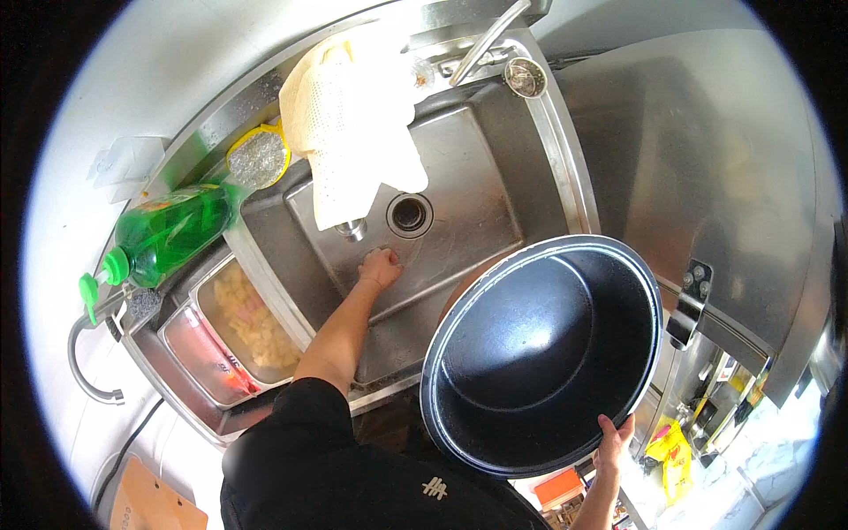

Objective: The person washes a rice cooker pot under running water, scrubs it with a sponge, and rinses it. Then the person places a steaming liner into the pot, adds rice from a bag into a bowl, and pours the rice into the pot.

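Note:
My right hand (615, 438) grips the near rim of a large black round pot (523, 331), thumb on the inside. The pot is tilted, its bare, shiny inside facing up, beside the right front of the stainless steel sink (457, 159). Over the sink basin, my left hand (381, 267) has its fingers curled, and nothing shows in it. Close to it are the round drain (409, 214) and a metal spout end (354, 228). A pale mesh cloth (324, 119), washed out by glare, hangs over the back left of the basin and partly covers that spout.
At left stand a green detergent pump bottle (175, 228) and a yellow-rimmed scrubber (260, 157). Below them, a smaller basin holds a metal pan of yellowish pieces (248, 318) and a pan with a red package (205, 354). A faucet (490, 43) and a strainer cup (525, 77) sit behind.

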A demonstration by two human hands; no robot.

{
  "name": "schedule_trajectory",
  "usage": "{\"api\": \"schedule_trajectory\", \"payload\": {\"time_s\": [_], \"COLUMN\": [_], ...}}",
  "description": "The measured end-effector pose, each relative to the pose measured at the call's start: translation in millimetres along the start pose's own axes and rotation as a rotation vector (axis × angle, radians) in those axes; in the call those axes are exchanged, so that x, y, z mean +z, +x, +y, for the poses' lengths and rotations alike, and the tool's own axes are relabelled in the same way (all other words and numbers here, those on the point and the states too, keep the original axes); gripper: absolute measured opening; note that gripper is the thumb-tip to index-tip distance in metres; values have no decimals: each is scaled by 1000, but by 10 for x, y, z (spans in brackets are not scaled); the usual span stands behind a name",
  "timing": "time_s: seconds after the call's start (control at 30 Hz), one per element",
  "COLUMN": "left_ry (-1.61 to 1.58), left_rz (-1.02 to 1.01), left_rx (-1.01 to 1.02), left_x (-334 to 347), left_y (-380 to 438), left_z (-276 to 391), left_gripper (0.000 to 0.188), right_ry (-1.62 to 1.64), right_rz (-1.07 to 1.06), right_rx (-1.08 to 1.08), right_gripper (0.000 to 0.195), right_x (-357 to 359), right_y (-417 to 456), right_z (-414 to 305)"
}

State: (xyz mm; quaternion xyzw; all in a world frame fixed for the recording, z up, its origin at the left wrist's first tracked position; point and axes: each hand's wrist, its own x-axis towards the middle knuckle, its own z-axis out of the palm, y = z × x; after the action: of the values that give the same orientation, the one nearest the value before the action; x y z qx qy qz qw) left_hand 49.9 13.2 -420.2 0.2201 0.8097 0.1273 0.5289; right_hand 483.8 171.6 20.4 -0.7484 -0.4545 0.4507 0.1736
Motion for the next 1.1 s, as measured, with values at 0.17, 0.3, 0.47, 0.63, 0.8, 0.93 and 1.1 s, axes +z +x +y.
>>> {"api": "schedule_trajectory", "payload": {"time_s": [0.17, 0.3, 0.47, 0.63, 0.8, 0.93, 1.1], "left_ry": [53, -10, -362, -1084, -939, -878, -432], "left_rz": [13, 227, 648, 264, 290, 370, 332], "left_rx": [-118, 221, 808, 482, 415, 433, 208], "left_x": [-200, -436, -973, -1456, -1667, -1497, -686], "left_y": [-137, -156, 43, 222, 981, 802, 378], "left_z": [509, 992, 2172, 3214, 3425, 3058, 1658], "left_gripper": [36, 35, 31, 52, 36, 23, 42], "right_ry": [-38, -62, -123, -64, -94, -78, -89], "right_rz": [34, 50, 60, 43, 35, 28, 30], "right_rx": [21, -8, -49, 0, -6, 4, 17], "right_gripper": [53, 48, 45, 47, 49, 49, 48], "right_x": [32, 62, 87, 80, 94, 136, 152], "right_y": [5, 9, 20, -10, 31, -13, -22], "right_z": [15, 45, 24, 36, 43, -10, -29]}}
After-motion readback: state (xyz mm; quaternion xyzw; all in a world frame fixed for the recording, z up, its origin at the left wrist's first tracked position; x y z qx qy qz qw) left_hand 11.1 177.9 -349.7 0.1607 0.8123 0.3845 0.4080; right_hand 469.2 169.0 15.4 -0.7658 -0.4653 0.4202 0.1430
